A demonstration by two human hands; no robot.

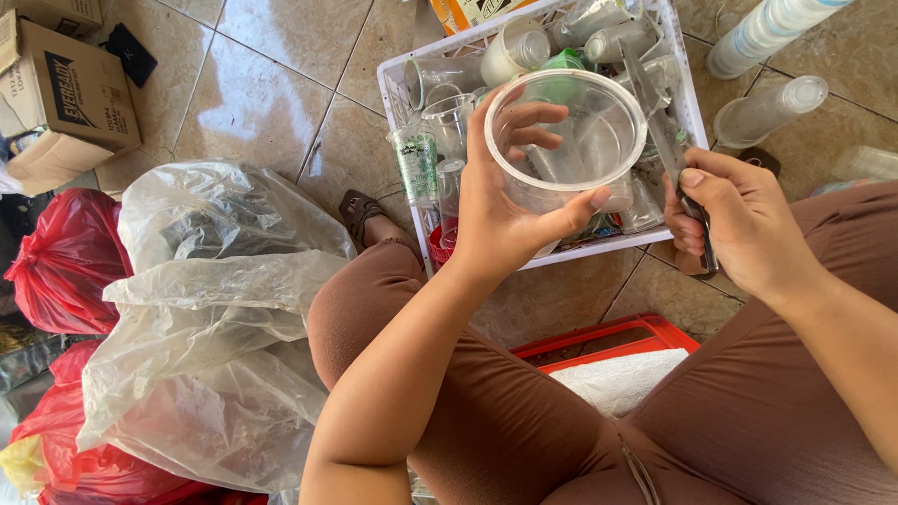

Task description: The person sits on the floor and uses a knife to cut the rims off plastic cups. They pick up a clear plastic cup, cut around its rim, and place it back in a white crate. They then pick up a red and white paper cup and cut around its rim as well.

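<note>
Clear plastic cup (571, 140) sits tight in the left hand (500, 210) grip. Just beside it, the right hand (734, 220) grip squeezes a metal blade (655, 112) over the white crate (398, 89).

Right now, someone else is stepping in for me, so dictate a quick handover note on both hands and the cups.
Left hand: grip on a clear plastic cup, fingers inside the rim, held above the white crate.
Right hand: closed on a metal blade pointing toward the cup.
Crate holds many clear cups and bottles. Stacked cups lie on the tiled floor beyond it; clear plastic bag sits to the left.
Done or left: cannot tell.
</note>
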